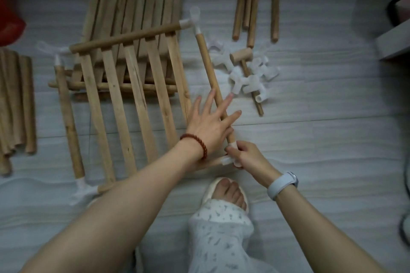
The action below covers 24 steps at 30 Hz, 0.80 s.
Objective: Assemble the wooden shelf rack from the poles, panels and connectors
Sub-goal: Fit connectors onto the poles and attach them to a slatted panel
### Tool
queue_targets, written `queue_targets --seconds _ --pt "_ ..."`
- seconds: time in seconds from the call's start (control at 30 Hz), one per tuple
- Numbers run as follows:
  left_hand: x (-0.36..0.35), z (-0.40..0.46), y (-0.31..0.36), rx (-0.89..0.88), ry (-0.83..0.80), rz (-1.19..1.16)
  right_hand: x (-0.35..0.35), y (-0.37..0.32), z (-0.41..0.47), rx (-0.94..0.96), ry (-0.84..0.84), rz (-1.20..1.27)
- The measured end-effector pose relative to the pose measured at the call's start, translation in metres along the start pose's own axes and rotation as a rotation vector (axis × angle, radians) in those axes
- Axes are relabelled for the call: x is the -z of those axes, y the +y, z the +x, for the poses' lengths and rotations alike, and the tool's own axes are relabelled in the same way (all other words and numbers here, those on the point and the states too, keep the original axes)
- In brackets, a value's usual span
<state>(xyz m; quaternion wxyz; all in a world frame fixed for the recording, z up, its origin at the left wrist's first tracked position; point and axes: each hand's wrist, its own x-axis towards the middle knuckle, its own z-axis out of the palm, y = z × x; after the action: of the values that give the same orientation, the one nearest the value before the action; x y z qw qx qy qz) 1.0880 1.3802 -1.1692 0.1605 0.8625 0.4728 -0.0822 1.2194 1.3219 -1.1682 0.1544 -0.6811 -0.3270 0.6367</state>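
Pole [209,66] lies under the flat left hand [209,123] (fingers spread), right hand [246,154] pinching its corner connector [230,159] beside bare floor [321,139].

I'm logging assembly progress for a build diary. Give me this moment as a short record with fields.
left hand: left hand lies flat, fingers spread, on the side pole
right hand: right hand grips the corner connector at the pole's near end
panel: slatted panel on the floor, connectors at its corners
spare parts: loose connectors and small mallet to the right
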Motion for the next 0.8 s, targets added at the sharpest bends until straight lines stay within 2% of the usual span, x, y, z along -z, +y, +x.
queue_targets --seconds 0.1,0.2,0.3,0.4,0.47,0.6,0.63,0.7,0.8 --pt "0.006 0.022 -0.020 -0.297 -0.159 0.136 0.012 -0.002 -0.002 -0.079 -0.136 0.216" --pt "0.007 0.030 -0.027 -0.413 -0.197 0.264 0.015 -0.001 -0.005 -0.143 -0.237 0.297" --pt "0.007 0.036 -0.023 -0.480 -0.153 0.353 0.014 -0.002 -0.005 -0.094 -0.112 0.068" --pt "0.005 0.039 -0.018 -0.512 -0.133 0.337 0.014 0.000 -0.003 0.008 0.000 -0.189" --pt "0.002 0.039 -0.017 -0.533 -0.148 0.306 0.013 0.004 -0.005 0.008 0.023 -0.224" --pt "0.000 0.046 -0.014 -0.536 -0.144 0.254 0.024 0.003 -0.008 -0.189 -0.095 0.264" --pt "0.000 0.047 -0.013 -0.526 -0.130 0.241 0.028 0.003 -0.008 -0.207 -0.104 0.309" --pt "0.000 0.049 -0.010 -0.523 -0.109 0.226 0.032 0.002 -0.006 -0.176 -0.062 0.180" --pt "-0.001 0.050 -0.007 -0.533 -0.117 0.230 0.026 0.004 -0.006 -0.081 0.060 -0.156"
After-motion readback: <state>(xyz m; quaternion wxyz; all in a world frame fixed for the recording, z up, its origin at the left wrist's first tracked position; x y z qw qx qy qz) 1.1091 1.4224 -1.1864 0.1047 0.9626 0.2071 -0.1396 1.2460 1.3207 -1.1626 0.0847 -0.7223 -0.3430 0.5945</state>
